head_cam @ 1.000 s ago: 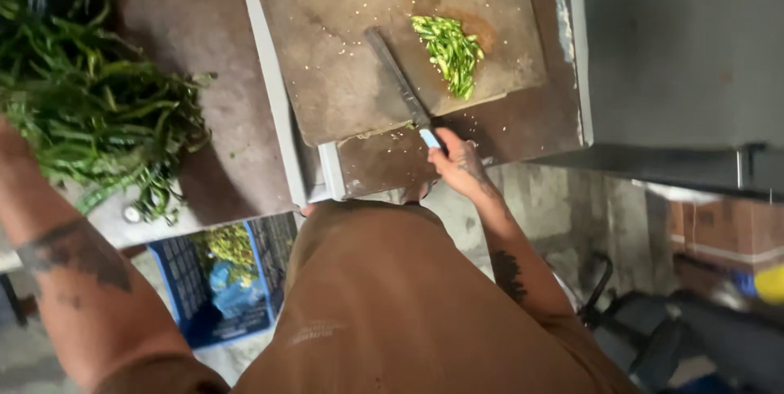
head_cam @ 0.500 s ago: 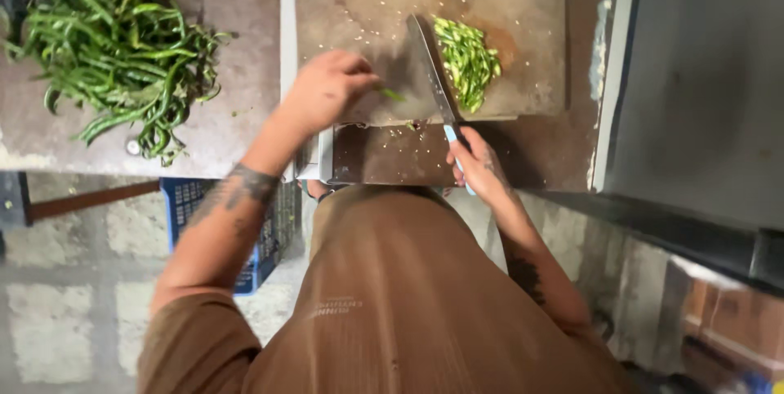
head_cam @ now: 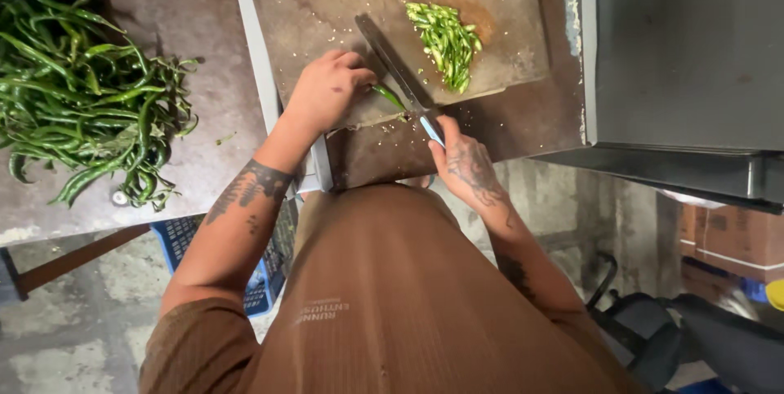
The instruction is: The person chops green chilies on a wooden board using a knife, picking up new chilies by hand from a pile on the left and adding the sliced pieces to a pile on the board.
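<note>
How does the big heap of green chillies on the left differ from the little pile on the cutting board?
The heap of chillies is whole, long and curved, with stems; the small pile is cut into short bits. The heap is far larger and darker green, and lies on the brown table; the pile lies on the cutting board. Both are green chillies.

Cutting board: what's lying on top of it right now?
On the cutting board: a pile of chopped green chilies, scattered seeds, the knife and one whole chili pinned by the left hand, which covers its stem end.

A worn table (head_cam: 204,2) carries green chillies (head_cam: 77,92) and what looks like a cutting board (head_cam: 327,2).
</note>
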